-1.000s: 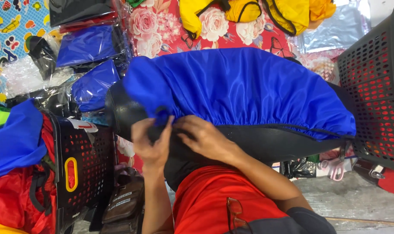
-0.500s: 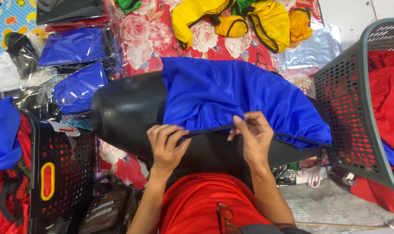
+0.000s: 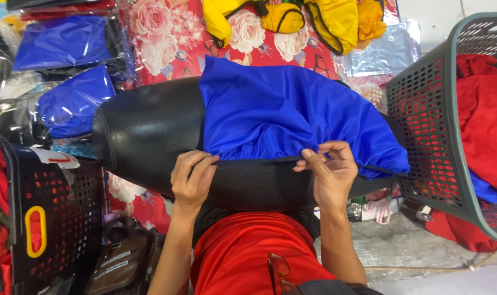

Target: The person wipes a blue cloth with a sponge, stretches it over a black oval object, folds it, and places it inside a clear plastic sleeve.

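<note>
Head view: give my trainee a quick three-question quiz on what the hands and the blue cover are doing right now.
1. True or false: the blue cover wraps the whole black seat form.
2. Which hand pinches the cover's dark elastic hem nearer the grey basket? A. left hand B. right hand
3. Fill in: the folded covers at the top, on the floral cloth, are ____ in colour.

Key:
1. False; the form's left end is bare.
2. B.
3. Yellow.
</note>
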